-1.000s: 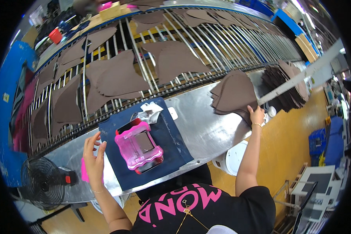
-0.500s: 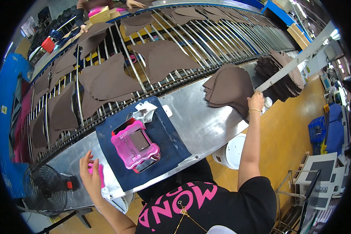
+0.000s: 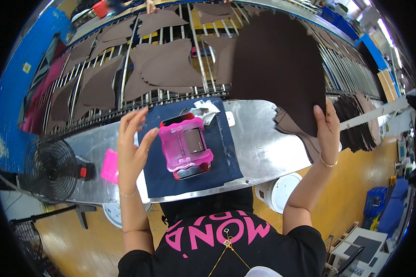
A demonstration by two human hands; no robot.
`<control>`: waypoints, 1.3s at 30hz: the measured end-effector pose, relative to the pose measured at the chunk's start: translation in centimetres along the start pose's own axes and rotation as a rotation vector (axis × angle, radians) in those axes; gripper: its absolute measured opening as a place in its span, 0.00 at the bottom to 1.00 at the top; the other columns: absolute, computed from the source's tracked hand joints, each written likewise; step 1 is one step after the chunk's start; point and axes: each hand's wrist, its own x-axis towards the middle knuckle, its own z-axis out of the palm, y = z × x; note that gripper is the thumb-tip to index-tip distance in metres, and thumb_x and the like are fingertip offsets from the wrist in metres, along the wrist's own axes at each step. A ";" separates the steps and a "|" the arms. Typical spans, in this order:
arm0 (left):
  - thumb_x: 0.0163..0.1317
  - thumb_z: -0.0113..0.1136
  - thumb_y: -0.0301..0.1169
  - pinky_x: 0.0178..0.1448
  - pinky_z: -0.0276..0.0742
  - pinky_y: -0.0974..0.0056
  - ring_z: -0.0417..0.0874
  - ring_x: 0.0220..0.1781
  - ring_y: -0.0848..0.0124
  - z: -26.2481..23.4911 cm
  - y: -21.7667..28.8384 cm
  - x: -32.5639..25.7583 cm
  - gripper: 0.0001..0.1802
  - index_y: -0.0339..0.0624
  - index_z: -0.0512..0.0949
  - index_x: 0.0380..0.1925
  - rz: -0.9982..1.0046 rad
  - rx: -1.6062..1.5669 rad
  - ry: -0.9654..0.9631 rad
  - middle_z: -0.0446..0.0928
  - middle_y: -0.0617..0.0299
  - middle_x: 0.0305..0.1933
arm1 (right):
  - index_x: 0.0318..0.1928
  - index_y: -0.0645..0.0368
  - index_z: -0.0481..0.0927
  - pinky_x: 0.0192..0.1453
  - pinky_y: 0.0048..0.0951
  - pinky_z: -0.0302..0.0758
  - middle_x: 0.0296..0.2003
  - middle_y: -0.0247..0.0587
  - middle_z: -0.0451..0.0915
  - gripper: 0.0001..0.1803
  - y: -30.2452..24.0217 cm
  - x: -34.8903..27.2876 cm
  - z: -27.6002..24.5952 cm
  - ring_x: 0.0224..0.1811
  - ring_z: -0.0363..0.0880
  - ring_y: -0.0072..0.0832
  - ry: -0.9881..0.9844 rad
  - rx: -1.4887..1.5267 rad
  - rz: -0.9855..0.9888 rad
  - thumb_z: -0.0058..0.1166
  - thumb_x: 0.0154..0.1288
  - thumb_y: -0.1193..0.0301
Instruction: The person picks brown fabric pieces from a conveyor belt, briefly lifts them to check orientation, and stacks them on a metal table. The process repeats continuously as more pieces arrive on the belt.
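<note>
My right hand (image 3: pixel 327 131) grips the lower edge of a large dark brown leather piece (image 3: pixel 279 64) and holds it up above the steel table (image 3: pixel 259 147). My left hand (image 3: pixel 131 147) hovers open, fingers spread, over the left edge of a navy mat (image 3: pixel 219 161). On that mat stands a pink plastic jig (image 3: pixel 185 145) with a clear window. A small pink block (image 3: pixel 110 166) lies on the steel just left of my left hand. A stack of brown pieces (image 3: pixel 293 129) rests on the table under my right hand.
Behind the table a rod conveyor (image 3: pixel 171 60) carries several brown cut pieces (image 3: pixel 168 67). A black fan (image 3: pixel 51 171) stands at the left. More dark pieces (image 3: pixel 356 120) are piled at the right. A white bucket (image 3: pixel 279 191) sits below the table edge.
My right hand has lifted the brown piece off the stack and swung it up toward the middle. My left hand has risen from near the table edge to the mat's left side.
</note>
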 end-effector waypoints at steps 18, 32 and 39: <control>0.63 0.61 0.30 0.22 0.66 0.76 0.74 0.19 0.81 -12.9 -0.4 -3.5 0.09 0.34 0.79 0.37 -0.241 -0.126 0.351 0.76 0.65 0.22 | 0.48 0.61 0.79 0.28 0.29 0.73 0.22 0.48 0.80 0.18 -4.1 -1.5 20.0 0.21 0.78 0.39 -0.574 0.135 -0.270 0.63 0.58 0.68; 0.56 0.61 0.22 0.24 0.68 0.65 0.75 0.18 0.70 -4.5 -1.1 -1.4 0.04 0.31 0.77 0.29 -0.263 0.077 -0.216 0.71 0.58 0.22 | 0.42 0.61 0.83 0.39 0.26 0.77 0.34 0.45 0.84 0.11 3.1 -3.4 12.1 0.33 0.83 0.32 -0.518 -0.004 -0.141 0.57 0.58 0.82; 0.53 0.64 0.30 0.34 0.73 0.60 0.76 0.30 0.60 0.8 1.4 1.5 0.05 0.40 0.81 0.27 0.270 0.321 -0.344 0.72 0.60 0.26 | 0.35 0.69 0.80 0.30 0.23 0.69 0.23 0.35 0.79 0.08 8.5 -5.2 5.6 0.26 0.68 0.17 -0.287 -0.050 0.097 0.63 0.58 0.76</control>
